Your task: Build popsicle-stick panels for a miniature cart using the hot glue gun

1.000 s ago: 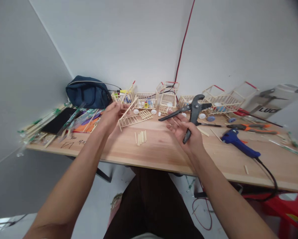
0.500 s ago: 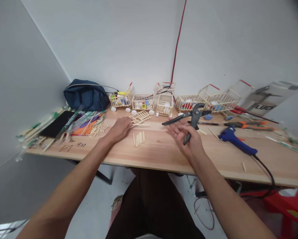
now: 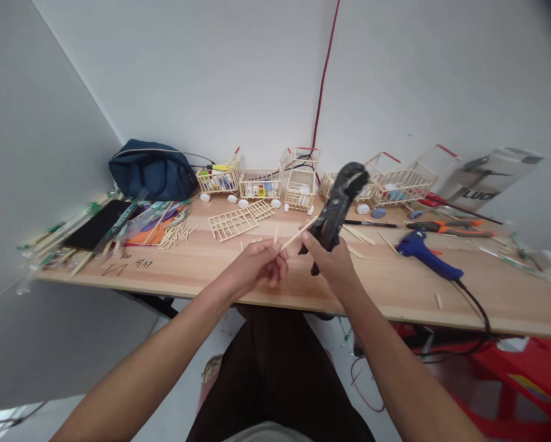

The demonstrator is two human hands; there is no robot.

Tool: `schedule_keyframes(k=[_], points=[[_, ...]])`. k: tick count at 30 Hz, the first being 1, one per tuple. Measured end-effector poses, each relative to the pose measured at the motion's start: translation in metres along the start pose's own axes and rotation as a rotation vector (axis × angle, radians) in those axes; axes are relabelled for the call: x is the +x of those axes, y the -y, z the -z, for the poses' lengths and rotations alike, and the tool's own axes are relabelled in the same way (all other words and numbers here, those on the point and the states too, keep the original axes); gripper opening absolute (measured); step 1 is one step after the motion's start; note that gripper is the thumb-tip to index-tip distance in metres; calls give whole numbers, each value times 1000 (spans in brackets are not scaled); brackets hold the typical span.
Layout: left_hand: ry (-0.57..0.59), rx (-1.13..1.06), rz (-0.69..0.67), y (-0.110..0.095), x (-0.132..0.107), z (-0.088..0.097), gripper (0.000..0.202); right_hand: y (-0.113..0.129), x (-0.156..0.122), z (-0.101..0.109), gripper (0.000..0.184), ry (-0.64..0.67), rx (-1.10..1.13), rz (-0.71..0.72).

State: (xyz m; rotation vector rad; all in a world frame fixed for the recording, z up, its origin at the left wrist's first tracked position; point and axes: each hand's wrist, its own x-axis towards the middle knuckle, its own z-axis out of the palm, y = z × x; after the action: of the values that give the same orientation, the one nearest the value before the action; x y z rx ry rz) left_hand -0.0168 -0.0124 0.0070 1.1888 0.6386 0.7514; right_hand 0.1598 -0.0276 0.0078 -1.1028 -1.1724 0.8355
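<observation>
My left hand (image 3: 257,264) is closed in a pinch on a thin wooden stick (image 3: 298,233) that slants up to the right. My right hand (image 3: 328,261) grips black cutting pliers (image 3: 337,205) by the handles, jaws pointing up and away. The stick's far end reaches the pliers near their lower part. Both hands are raised over the front middle of the wooden table (image 3: 395,288). A flat wooden lattice panel (image 3: 238,221) lies on the table just behind my left hand.
Several small stick-built carts (image 3: 261,183) line the wall. A dark blue bag (image 3: 149,172) sits back left, loose sticks (image 3: 177,232) and coloured sheets beside it. A blue glue gun (image 3: 425,252) with its cord, orange pliers (image 3: 450,228) and a red cable (image 3: 324,80) lie right.
My left hand left the table, picked up a stick and brought it to the pliers. My right hand closed on the pliers and turned them upright. The lattice panel now lies flat on the table.
</observation>
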Motion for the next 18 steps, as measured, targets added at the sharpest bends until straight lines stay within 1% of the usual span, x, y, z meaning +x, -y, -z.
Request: schedule_keyframes(k=[2, 4, 7, 10, 15, 18], points=[[57, -56, 65, 3, -3, -12, 42, 5, -2, 1, 30, -2, -158, 1], [79, -79, 110, 2, -5, -19, 43, 7, -4, 4, 32, 22, -225, -10], [121, -90, 165, -1, -6, -22, 44, 8, -5, 8, 36, 42, -197, -70], [174, -140, 205, -3, -7, -23, 43, 9, -5, 11, 36, 15, -124, -119], [249, -223, 252, 0, -6, -24, 36, 7, -2, 10, 32, -26, -92, -129], [245, -243, 260, 2, -6, -25, 34, 4, -1, 8, 33, -26, -96, -128]])
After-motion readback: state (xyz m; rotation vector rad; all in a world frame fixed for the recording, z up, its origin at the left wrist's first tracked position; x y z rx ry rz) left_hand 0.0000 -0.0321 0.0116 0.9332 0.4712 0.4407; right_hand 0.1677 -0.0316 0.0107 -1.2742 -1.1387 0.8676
